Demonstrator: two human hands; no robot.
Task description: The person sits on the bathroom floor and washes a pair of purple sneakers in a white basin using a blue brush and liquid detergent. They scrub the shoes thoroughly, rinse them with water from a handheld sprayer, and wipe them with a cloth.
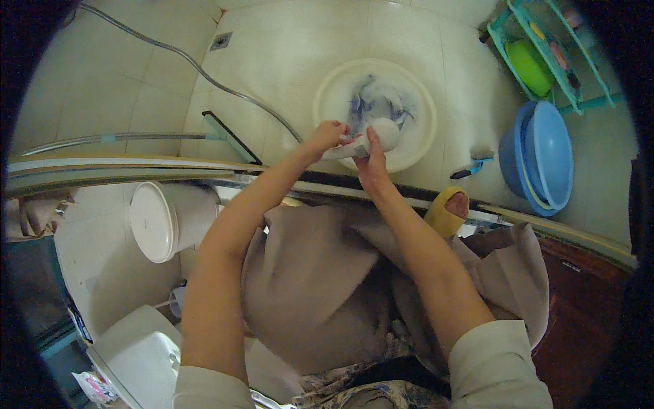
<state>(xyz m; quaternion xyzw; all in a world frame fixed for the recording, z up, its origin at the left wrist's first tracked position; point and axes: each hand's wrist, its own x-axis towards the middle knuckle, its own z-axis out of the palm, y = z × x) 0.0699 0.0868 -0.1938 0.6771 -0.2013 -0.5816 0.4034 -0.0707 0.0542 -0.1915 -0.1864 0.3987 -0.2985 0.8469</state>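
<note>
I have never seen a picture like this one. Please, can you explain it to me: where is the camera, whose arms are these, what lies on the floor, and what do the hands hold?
There is no machine here. The single picture comes from a wide fisheye camera worn on a person's head, looking down, so straight lines bend near the edges. The two forearms rising from the bottom belong to that person. The left hand and the right hand together hold a white, wet-looking piece of laundry over a white basin with soapy water and cloth inside. All this is on a tiled floor. Nearby are a blue basin, a small brush, a teal rack, a grey hose and a white bucket. A foot in a yellow slipper is visible too.
</note>
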